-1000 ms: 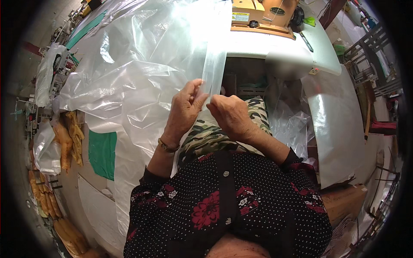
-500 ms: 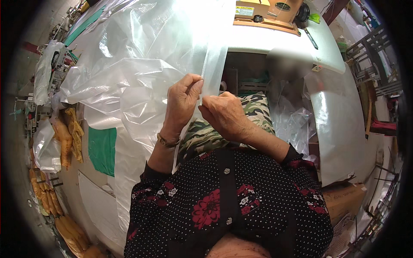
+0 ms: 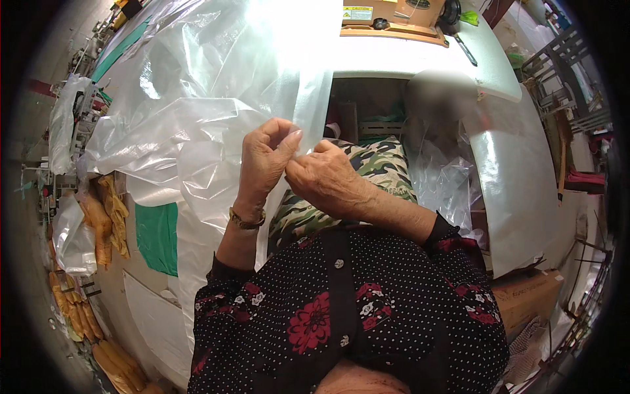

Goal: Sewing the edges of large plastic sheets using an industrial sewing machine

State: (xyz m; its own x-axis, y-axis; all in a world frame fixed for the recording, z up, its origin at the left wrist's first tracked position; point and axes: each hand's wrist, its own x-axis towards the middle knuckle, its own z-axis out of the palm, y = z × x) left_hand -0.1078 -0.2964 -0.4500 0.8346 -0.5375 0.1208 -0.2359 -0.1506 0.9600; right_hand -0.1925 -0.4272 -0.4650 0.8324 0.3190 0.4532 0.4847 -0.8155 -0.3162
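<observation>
A large clear plastic sheet (image 3: 207, 138) spreads over the table at the left and hangs down toward my lap in shiny folds. At its right edge, my left hand (image 3: 266, 157) pinches the plastic between thumb and fingers, the thumb pointing up to the right. Just beside it, my right hand (image 3: 331, 182) is closed with its fingertips at the same edge, close to the left fingers. The plastic between its own fingers is hidden by the knuckles. Camouflage-patterned cloth (image 3: 380, 164) lies under and behind my hands, over my lap.
A brown sewing-like machine (image 3: 400, 20) stands on the white tabletop (image 3: 420, 59), with a dark-handled tool (image 3: 466, 49) to its right. More clear plastic (image 3: 512, 177) hangs at the right. Yellow gloves (image 3: 98, 223) and a green sheet (image 3: 156, 238) are at the left; a cardboard box (image 3: 528, 292) sits lower right.
Both hands have shifted a little to the left in the picture, and the right hand has drawn in closer to the left. The whole view has moved slightly.
</observation>
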